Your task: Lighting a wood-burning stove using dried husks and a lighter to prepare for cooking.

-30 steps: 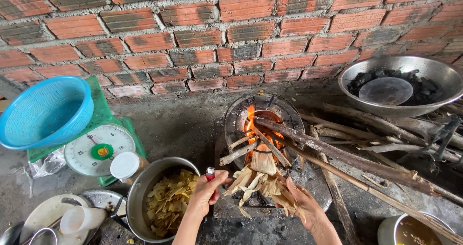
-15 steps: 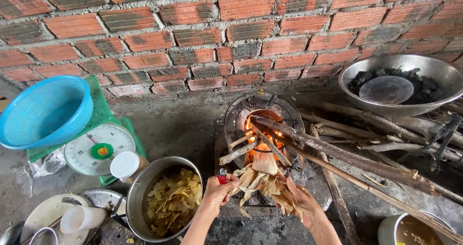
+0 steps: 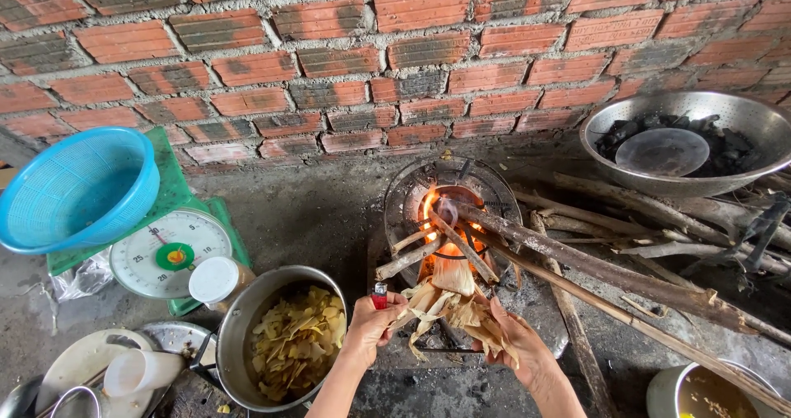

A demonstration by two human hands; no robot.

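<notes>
The left hand [image 3: 369, 327] grips a red lighter [image 3: 380, 295] upright just in front of the stove [image 3: 451, 212], its fingers also touching the dry husks [image 3: 451, 307]. The right hand [image 3: 517, 345] clasps the husks from the other side. Probably so they catch, the husks' long axis points away from the person, tips toward the flame [image 3: 430, 208].

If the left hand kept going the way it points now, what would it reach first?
The left hand, holding a red lighter, points up and right toward the dry husks. It already touches them; beyond lie the sticks and fire, though depth is unclear.
</notes>
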